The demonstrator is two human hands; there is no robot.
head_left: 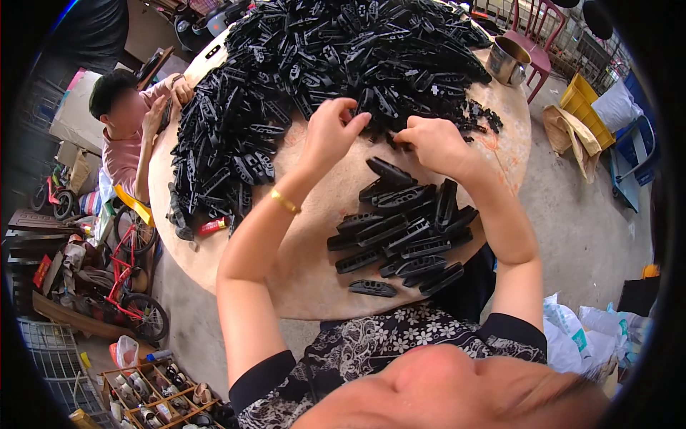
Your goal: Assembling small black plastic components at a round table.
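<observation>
Over the near edge of a large pile of black plastic parts (314, 64), my left hand (333, 136) has its thumb and fingers bent around a long black plastic part (365, 101). My right hand (437, 146) is beside it, thumb and forefinger pinched at a small dark piece (391, 139), whose shape is mostly hidden. Between my forearms lies a smaller heap of long, slotted black parts (411, 232), roughly side by side. Everything rests on a round, light-brown table (300, 304).
Across the table at the left, a person in a pink top (125, 157) works with both hands at its edge. A metal pot (508, 61) and small black bits (482, 118) are on the right. A red bicycle (128, 272) and yellow crate (587, 107) stand around.
</observation>
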